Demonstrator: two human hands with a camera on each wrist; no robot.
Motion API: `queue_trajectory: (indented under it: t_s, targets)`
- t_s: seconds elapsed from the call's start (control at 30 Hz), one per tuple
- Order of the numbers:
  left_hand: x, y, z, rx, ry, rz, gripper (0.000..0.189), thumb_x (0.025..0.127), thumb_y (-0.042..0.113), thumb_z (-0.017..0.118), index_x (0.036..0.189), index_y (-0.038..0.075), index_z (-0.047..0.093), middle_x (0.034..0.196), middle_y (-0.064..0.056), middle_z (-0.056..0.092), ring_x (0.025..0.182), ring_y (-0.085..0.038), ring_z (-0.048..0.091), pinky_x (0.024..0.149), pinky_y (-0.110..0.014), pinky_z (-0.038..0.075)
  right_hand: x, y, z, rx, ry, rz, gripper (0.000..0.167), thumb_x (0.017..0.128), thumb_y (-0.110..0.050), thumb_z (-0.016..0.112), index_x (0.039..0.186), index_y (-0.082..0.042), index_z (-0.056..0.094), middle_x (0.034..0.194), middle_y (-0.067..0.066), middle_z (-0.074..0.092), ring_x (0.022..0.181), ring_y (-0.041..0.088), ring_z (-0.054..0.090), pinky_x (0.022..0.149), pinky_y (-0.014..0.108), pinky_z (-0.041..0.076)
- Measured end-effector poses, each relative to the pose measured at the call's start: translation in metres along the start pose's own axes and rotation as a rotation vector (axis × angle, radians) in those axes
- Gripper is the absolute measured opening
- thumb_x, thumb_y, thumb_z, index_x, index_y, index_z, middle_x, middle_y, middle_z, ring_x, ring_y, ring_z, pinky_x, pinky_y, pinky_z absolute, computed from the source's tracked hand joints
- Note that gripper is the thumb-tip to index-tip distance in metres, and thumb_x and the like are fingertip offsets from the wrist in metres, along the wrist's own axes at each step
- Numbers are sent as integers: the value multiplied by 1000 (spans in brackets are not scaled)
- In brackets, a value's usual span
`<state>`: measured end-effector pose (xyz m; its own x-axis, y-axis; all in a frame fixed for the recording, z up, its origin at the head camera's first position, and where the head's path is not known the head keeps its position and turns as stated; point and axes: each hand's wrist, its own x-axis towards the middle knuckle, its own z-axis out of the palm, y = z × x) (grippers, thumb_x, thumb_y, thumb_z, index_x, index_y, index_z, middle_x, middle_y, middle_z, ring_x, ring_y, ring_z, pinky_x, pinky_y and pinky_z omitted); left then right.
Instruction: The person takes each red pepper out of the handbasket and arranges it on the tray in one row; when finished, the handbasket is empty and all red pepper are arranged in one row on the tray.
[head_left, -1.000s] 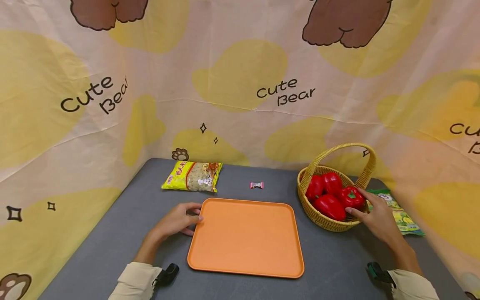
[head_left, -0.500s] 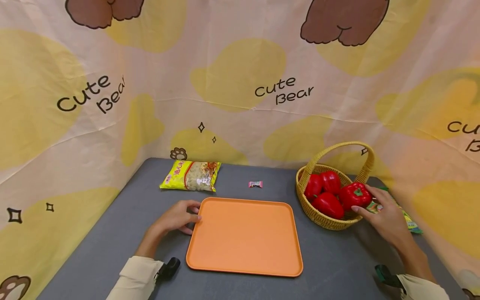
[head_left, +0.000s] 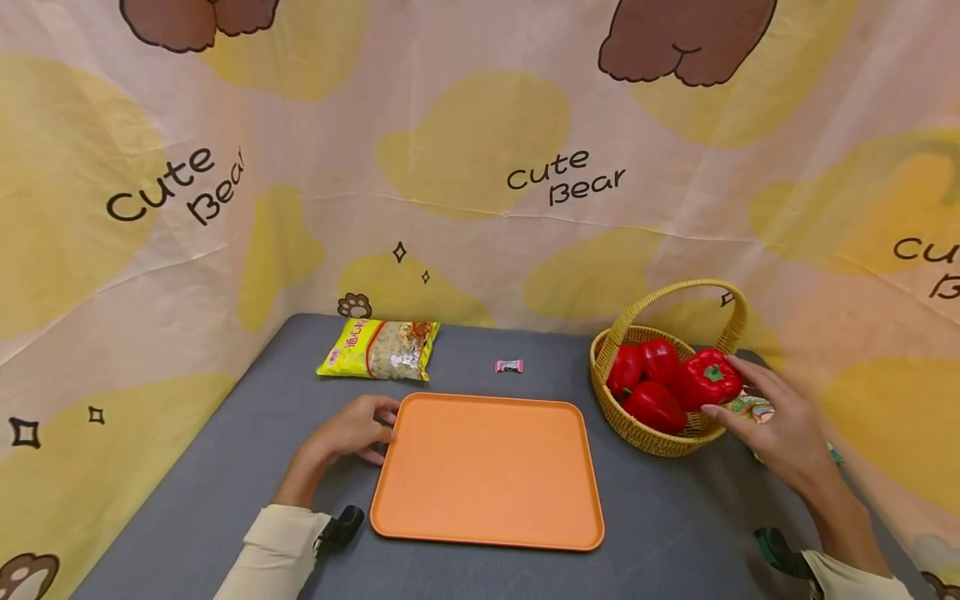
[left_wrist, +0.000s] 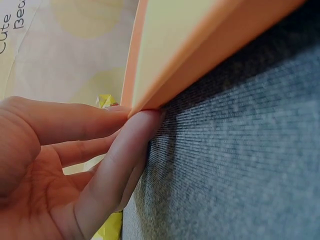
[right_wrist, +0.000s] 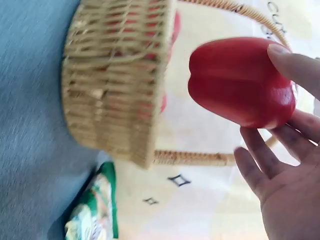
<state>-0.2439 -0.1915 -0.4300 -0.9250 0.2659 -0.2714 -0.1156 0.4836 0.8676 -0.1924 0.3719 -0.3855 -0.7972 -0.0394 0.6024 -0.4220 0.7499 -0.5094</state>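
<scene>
My right hand grips a red bell pepper between thumb and fingers. In the right wrist view that bell pepper is raised above the rim of the wicker basket. Several more red peppers lie inside the basket, whose tall handle arches over them. At the left side of the orange tray, my left hand pinches the rim. The left wrist view shows thumb and finger meeting on the tray's edge, close over the grey tabletop.
A yellow bag of food lies at the back left. Behind the tray is a small pink wrapped candy. A green packet lies beside the basket, partly hidden by my right hand in the head view. A printed cloth hangs behind.
My right hand has lifted the bell pepper up from the others in the basket, drawing it slightly upward. The left hand stays at the tray's rim. The head view has shifted slightly.
</scene>
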Motion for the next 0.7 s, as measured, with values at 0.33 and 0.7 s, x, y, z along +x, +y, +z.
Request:
queue_trajectory:
  t_s: [0.33,0.7]
  targets:
    - [2,-3,-1,3,1,3,57,92,-7,67,146,-13,51,120,-23,61,86,-22,69,65,-43,68,4,-39,4,83,-94,-52,79,77,0,92,149,-15,63,140,0,59,123,-6,49,95,-3,39]
    - [3,-3,-2,10,3,7,59,90,-8,66,147,-13,50,120,-23,60,86,-22,68,64,-42,67,11,-67,40,158,-180,-131,77,75,-2,94,145,-14,65,143,1,64,130,-8,50,98,3,46]
